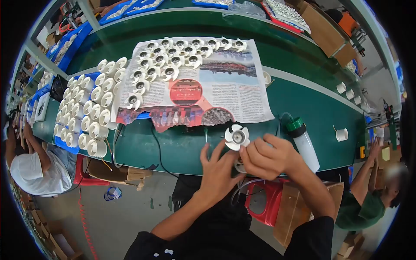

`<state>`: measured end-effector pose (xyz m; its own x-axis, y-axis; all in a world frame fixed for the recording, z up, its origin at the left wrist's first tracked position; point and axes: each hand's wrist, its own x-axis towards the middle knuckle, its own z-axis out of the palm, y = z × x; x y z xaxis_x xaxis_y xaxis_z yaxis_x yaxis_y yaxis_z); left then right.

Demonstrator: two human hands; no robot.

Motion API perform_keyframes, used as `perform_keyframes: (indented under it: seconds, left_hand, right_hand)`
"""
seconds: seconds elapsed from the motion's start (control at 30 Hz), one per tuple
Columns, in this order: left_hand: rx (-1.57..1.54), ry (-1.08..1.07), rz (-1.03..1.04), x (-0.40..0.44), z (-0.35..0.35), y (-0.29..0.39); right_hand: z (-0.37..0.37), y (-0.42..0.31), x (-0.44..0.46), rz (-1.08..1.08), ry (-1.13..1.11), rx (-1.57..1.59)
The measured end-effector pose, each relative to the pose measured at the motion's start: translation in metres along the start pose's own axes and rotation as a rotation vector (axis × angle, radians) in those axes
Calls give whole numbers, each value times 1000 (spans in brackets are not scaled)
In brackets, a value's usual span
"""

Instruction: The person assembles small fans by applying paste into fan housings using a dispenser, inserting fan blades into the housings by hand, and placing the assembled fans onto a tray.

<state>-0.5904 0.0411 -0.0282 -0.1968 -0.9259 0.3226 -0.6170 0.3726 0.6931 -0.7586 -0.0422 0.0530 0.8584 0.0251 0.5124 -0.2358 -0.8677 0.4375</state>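
1. Two bare hands meet just off the near edge of the newspaper (251, 93), toward its right end, with a white fan wheel (237, 137) at their fingertips.
2. The wheel lies between that edge and the grip: ahead of the right hand (266, 157) and to its left, ahead of the left hand (216, 171) and slightly to its right. Being round, it shows no long axis; its hub faces up toward the wearer. The right hand looks nearer.
3. Right thumb and forefinger are pinched together at the wheel's lower rim, seemingly holding it. The left hand is half curled; whether it grips the ring-shaped part (239, 165) between the hands cannot be told, as fingers cover it.
4. Curved blades, apparently smooth moulded plastic, sweep around a grey hub. Similar wheels (141, 87) sit on the newspaper's left and far parts.
5. Left of the newspaper, white cups (96, 148) crowd blue trays (65, 145); off its near right corner is a translucent bottle (306, 149) with a green cap (296, 124).
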Motion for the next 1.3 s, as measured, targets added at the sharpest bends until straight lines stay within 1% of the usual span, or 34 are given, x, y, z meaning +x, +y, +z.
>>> perform_keyframes:
  seconds: [0.07,0.13,0.17,0.2,0.27,0.3,0.33,0.4,0.43,0.47,0.53,0.57,0.63,0.67,0.73,0.77,0.83,0.87,0.93,0.97,1.03,1.07,1.17,1.2,1.27,1.3]
  left_hand:
    - [-9,25,2,-8,-4,-11]
    - [2,39,-18,-10,-4,-21]
    - [-5,45,-39,-10,-4,-24]
    - [-2,38,-51,-10,-4,-26]
    - [-26,37,-46,-7,-5,-28]
    - [-29,31,-54,-6,-7,-25]
    - [-27,28,-58,-7,-7,-27]
    - [-30,-11,-39,-7,-7,-30]
    - [-32,-21,-37,-7,-7,-30]
    - [-33,-26,-42,-7,-7,-30]
    - [-35,-32,-47,-7,-7,-30]
    - [-36,-30,-54,-7,-7,-29]
    - [-39,-24,-65,-6,-6,-29]
    - [-32,-20,-55,-6,-6,-29]
    - [-19,-8,-51,-6,-6,-30]
    - [-25,2,-43,-6,-5,-30]
    - [-28,8,-31,-7,-6,-31]
    - [-25,3,-36,-7,-6,-31]
    - [-26,-6,-35,-7,-5,-29]
    - [-17,-10,-39,-6,-5,-29]
    - [-5,-5,-55,-6,-6,-28]
    - [-15,4,-53,-7,-6,-28]
    - [-30,39,-23,-6,-4,-28]
    - [-30,61,0,-6,-2,-29]
    - [76,31,99,-12,2,-37]
    - [82,12,96,-13,2,-37]
  right_hand:
    - [-6,-9,-10,14,-19,7]
    - [-6,-16,-17,112,-11,62]
    - [-7,-20,-21,246,12,189]
    - [-8,-28,-19,251,13,202]
    - [-15,-44,-10,1247,-28,880]
    - [-9,-50,-17,1485,83,1240]
    - [-4,-52,-19,1487,83,1245]
    - [4,-55,-21,1714,-190,1470]
    - [13,-62,-24,1658,-159,1416]
    - [13,-62,-23,1669,-156,1415]
    - [11,-55,-18,1548,-297,1272]
    - [6,-52,-12,1552,-296,1272]
    - [-5,-45,3,1567,-362,1110]
    - [-8,-44,3,1563,-367,1112]
    - [-11,-45,3,1499,-230,1078]
    - [-9,-46,3,1492,-231,1084]
    - [-6,-48,3,1194,-268,993]
    - [-5,-48,5,1198,-265,992]
    - [-6,-45,11,1031,-497,701]
    - [-14,-42,15,1033,-499,699]
    - [-31,-37,27,1005,-108,816]
    - [-33,-37,24,1000,-110,820]
    - [-40,-38,3,1274,-127,852]
    - [-41,-41,-3,1265,-133,854]
    - [-35,-48,-11,1391,-58,853]
    - [-28,-55,-19,1457,-22,808]
